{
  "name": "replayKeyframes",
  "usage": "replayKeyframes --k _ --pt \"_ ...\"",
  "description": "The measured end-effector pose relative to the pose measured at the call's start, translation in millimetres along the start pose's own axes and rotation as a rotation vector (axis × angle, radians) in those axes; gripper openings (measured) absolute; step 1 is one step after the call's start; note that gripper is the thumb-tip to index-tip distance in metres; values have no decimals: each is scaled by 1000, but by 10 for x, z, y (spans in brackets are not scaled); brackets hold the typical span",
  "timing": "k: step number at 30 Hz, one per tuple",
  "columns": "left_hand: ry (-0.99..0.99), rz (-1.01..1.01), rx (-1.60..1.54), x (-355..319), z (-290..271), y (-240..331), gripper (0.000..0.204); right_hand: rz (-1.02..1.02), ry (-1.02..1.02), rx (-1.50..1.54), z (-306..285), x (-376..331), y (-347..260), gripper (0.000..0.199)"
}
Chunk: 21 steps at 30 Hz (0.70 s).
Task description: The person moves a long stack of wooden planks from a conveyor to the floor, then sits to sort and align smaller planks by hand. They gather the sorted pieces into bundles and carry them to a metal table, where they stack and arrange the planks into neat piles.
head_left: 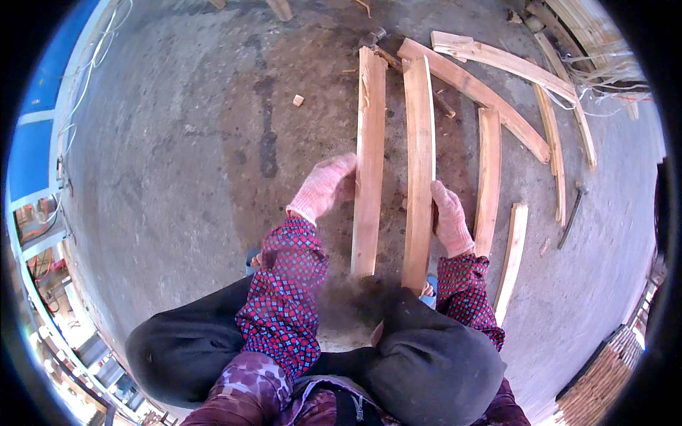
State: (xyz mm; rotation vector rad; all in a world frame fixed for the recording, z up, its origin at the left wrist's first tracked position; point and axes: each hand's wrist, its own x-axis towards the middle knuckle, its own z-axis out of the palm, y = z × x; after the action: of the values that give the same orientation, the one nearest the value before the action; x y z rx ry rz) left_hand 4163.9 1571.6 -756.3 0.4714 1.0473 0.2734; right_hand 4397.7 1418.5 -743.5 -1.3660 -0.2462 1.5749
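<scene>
My left hand [325, 186], in a pale pink knit glove, grips the left edge of a rough wooden plank [369, 170], its fingers partly hidden by the board. A second plank [419, 163] stands beside it with a narrow gap between, slightly bowed and pale along its right edge. My right hand [452, 219], gloved the same way, is closed at that second plank's right edge, with some fingers out of sight. Both boards point away from me above the concrete floor, their near ends close to my knees.
A hammer [376, 37] lies past the planks' far ends. More boards are on the floor to the right, including a long slanting one [483, 96] and a short one [510, 263]. A second hammer-like tool [570, 216] lies far right. A small wood block [298, 101] sits left.
</scene>
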Motion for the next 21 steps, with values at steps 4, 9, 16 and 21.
replayKeyframes --k 4,9,16,21 --pt "58 209 411 -107 198 -58 50 -79 47 -96 22 -48 58 46" --pt "267 301 355 -90 267 -180 52 -52 154 -328 269 -123 71 33" --pt "459 434 493 50 303 76 40 7 55 -365 502 -156 279 31" --pt "474 503 357 214 262 20 39 54 61 -335 553 -182 158 33"
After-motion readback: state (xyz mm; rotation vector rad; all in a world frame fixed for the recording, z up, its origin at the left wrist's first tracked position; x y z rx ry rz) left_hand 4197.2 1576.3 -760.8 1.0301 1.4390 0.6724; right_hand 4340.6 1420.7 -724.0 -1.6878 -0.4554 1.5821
